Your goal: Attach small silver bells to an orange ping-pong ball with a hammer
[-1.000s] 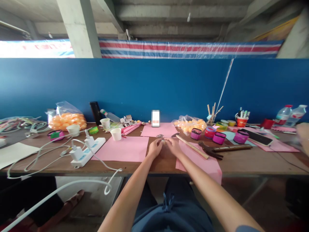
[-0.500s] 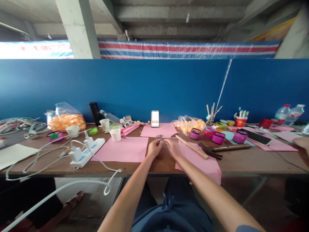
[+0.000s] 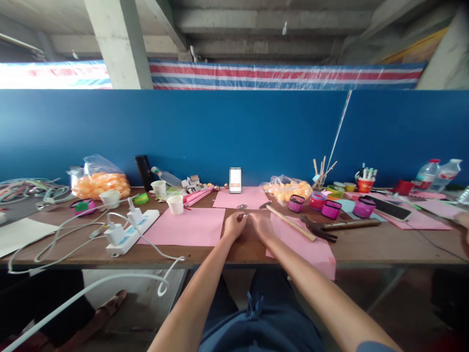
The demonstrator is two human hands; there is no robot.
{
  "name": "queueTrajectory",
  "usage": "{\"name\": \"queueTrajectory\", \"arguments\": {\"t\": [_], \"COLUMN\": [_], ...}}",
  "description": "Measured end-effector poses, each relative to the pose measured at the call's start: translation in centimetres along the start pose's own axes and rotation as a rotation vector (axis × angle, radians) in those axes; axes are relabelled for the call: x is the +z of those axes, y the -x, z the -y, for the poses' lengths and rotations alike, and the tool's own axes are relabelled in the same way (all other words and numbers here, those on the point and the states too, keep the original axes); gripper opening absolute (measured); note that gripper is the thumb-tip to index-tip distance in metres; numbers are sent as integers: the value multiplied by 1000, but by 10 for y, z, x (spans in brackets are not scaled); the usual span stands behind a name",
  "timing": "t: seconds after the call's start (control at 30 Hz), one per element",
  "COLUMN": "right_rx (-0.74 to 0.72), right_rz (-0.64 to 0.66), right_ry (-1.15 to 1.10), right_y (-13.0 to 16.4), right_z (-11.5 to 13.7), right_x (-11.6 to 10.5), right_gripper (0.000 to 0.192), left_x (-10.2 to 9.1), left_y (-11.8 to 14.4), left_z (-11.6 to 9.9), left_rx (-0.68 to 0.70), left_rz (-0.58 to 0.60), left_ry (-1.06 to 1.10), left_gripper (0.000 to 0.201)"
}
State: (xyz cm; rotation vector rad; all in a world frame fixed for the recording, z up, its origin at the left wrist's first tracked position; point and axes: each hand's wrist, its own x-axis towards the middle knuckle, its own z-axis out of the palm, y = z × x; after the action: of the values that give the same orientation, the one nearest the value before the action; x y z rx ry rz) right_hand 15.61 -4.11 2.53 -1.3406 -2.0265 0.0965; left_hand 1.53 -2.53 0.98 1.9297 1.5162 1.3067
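Close together over the brown table [image 3: 246, 248], both my hands have their fingertips curled in around something small and shiny. My left hand [image 3: 235, 226] is closed in a pinch on it. My right hand [image 3: 261, 228] is also closed, its fingertips almost meeting the left ones; the small piece is too tiny to name. Just beyond my fingers lies a little heap of metal bits [image 3: 242, 207]. A hammer with a light wooden handle [image 3: 291, 222] rests to the right of my right hand, on a pink sheet [image 3: 308, 244].
A claw hammer [image 3: 340, 225] lies farther right, near purple containers [image 3: 331, 209]. On the left are a pink sheet [image 3: 183, 227], a paper cup [image 3: 176, 205] and a white power strip [image 3: 134, 234] with cables. A bag of orange balls [image 3: 289, 189] stands behind. Another person's hand [image 3: 462, 219] shows at right.
My right hand has shifted very slightly at the fingertips. My left hand stays in nearly the same place. The other person's hand at the right edge has moved a little.
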Motion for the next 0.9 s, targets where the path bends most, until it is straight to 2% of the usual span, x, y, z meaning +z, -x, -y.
{"name": "queueTrajectory", "arguments": {"t": [0.4,0.63,0.9], "right_rx": [-34,-58,-60], "right_rz": [-46,-92,-84], "right_ry": [-4,-18,-28], "right_y": [1,0,1], "right_z": [0,-2,-1], "right_x": [1,2,3], "right_gripper": [25,27,24], "left_x": [-2,0,3], "left_y": [1,-1,-3], "left_z": [-3,0,1], "left_rx": [-14,-50,-80], "left_rz": [-22,-33,-36], "left_ry": [26,148,236], "left_gripper": [23,23,22]}}
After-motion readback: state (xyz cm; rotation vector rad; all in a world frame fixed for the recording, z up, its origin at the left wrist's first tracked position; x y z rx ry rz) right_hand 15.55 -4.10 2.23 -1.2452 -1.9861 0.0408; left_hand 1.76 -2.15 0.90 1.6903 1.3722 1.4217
